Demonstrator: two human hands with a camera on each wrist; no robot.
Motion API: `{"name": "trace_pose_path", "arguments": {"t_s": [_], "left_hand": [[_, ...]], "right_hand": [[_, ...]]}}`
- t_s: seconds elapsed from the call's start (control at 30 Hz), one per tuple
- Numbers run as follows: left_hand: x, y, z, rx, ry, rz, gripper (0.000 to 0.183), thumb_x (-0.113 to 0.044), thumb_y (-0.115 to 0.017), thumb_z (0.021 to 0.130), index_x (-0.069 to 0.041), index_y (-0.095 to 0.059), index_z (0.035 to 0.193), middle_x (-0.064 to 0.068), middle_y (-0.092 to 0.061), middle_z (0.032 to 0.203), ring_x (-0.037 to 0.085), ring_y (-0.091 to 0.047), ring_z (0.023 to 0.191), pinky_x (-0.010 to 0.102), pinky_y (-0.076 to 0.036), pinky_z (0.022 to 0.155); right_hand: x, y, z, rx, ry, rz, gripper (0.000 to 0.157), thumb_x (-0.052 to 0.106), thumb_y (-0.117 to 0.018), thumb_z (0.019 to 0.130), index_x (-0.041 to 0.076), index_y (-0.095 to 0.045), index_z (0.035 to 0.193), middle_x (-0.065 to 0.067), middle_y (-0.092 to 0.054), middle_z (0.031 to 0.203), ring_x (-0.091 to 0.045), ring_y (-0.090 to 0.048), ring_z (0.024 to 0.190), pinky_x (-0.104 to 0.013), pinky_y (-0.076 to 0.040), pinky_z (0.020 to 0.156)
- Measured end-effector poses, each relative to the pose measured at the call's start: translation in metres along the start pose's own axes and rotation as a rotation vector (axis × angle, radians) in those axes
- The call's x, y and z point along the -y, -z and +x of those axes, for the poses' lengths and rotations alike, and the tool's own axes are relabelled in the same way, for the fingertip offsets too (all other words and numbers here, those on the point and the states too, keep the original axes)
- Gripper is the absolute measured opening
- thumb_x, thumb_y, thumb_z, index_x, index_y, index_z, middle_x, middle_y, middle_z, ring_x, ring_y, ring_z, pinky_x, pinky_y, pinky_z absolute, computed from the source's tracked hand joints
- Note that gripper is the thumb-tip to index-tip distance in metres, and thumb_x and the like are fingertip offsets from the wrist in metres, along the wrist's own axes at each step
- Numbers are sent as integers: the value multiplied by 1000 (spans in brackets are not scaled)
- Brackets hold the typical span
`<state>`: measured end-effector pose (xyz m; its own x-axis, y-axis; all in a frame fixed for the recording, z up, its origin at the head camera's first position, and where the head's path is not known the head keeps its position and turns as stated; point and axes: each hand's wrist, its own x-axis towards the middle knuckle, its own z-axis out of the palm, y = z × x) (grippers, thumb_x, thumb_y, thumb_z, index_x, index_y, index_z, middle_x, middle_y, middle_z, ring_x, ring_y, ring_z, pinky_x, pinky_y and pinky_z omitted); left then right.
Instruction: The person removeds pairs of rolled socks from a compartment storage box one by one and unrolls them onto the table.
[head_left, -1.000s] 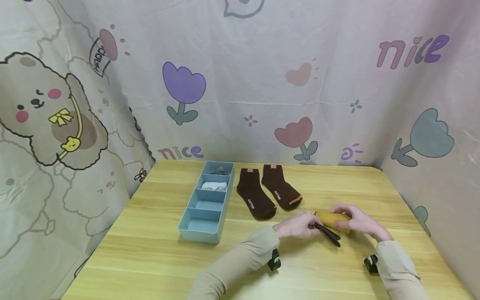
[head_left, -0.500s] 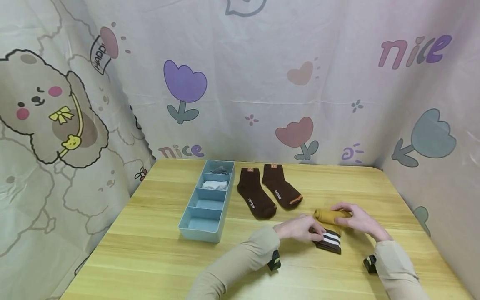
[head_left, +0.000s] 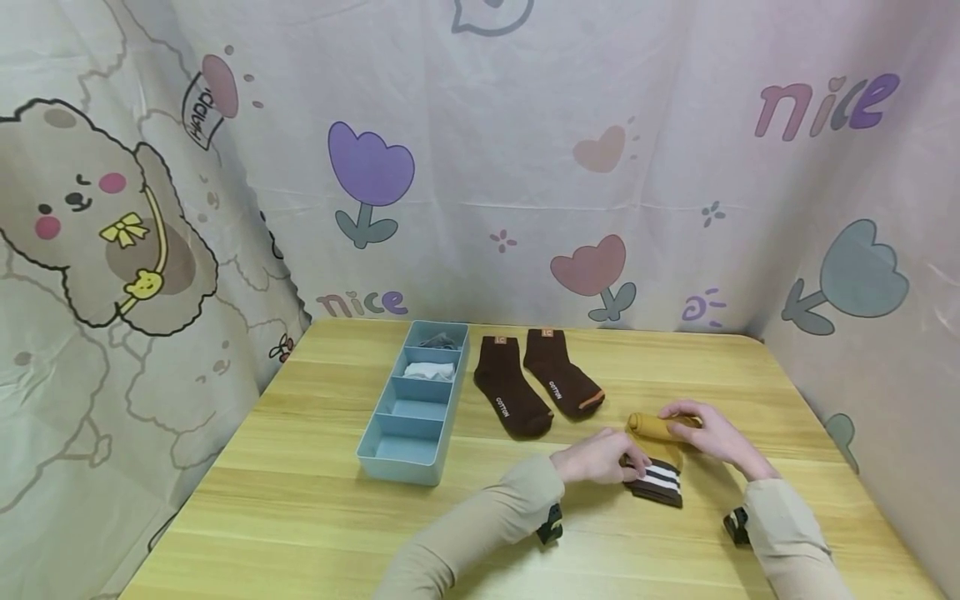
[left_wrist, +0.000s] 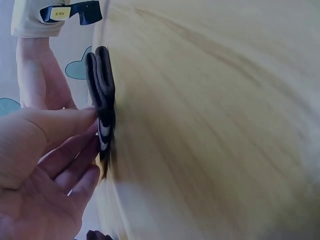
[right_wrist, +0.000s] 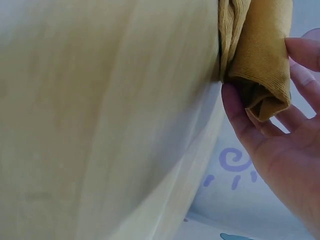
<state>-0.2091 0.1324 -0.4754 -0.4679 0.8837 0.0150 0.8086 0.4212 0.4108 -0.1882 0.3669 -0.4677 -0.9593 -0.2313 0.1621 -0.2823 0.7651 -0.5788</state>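
Observation:
A mustard-yellow pair of socks (head_left: 651,426) lies on the table at right, partly rolled up from the far end. Its flat dark brown cuff (head_left: 662,483) with white stripes points toward the front edge. My left hand (head_left: 596,458) pinches the side of the cuff between thumb and fingers. In the left wrist view the layered cuff (left_wrist: 102,87) is seen edge-on at the fingertips. My right hand (head_left: 708,433) holds the right end of the roll. From the right wrist view, thumb and fingers curl round the yellow roll (right_wrist: 262,55).
Two dark brown socks (head_left: 513,387) lie flat side by side left of the hands. Farther left stands a blue divided box (head_left: 405,473). It holds a white folded item (head_left: 429,371) and a grey item (head_left: 438,342) in its far compartments. A patterned curtain (head_left: 487,167) hangs behind.
The cuff, earlier raised edge-on, has come down flat and shows its white stripes. The yellow roll has shifted slightly away from me, uncovering more yellow fabric between roll and cuff.

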Motion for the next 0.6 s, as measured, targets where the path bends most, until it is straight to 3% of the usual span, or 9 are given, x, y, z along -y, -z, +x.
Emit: {"name": "trace_pose_path", "arguments": {"t_s": [0.17,0.37,0.6], "left_hand": [[-1,-3,2,-21,-23,41,14,-20,-70,95,-19,-79,105,-10,-76,116,-6,-67,102,2,-43,89],[-2,-3,3,-21,-16,39,12,-19,-72,94,-20,-80,103,-11,-76,113,-6,-67,100,2,-43,87],[-2,-2,3,-22,-20,43,12,-19,-72,93,-20,-80,102,-11,-76,113,-6,-66,100,1,-43,87]], "right_hand": [[2,0,0,13,0,-18,18,13,-68,92,8,-73,108,-16,-73,115,-28,-64,110,-41,-49,94],[-1,1,0,43,31,-5,31,18,-82,81,9,-71,109,-13,-73,113,-9,-60,105,-30,-48,92],[-7,-1,3,55,11,25,33,11,-82,79,7,-69,109,-15,-71,111,-2,-57,98,-22,-45,87]]}}
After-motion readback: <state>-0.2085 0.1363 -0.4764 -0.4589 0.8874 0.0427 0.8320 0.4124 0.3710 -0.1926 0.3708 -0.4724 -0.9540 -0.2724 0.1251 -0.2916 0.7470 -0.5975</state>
